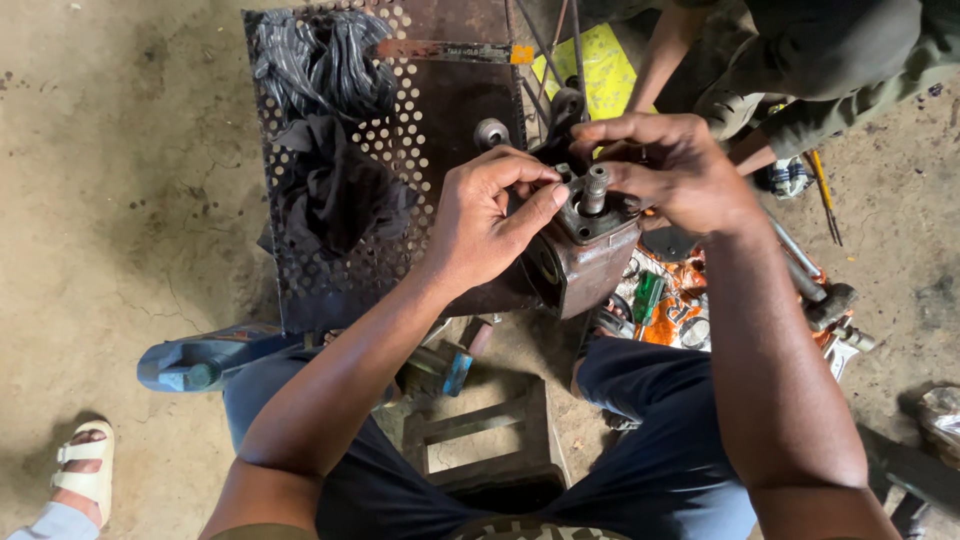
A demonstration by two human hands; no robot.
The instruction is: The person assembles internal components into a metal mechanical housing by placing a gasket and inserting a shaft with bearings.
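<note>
A rusty brown metal pump-like housing (585,265) with a short splined shaft (596,187) sticking up from its top rests on the edge of a perforated metal plate (330,280). My left hand (480,215) grips the housing's upper left side, thumb and fingers pressed at the top flange. My right hand (670,165) holds the top from the right, fingers curled around the shaft area. What the fingertips pinch is hidden.
Black rubber strips (320,60) and a dark rag (335,190) lie on the plate. Another person crouches at top right (820,60). Hammers and tools (820,295) lie on an orange sheet at right. A blue bottle (200,362) and a sandalled foot (85,470) are at left.
</note>
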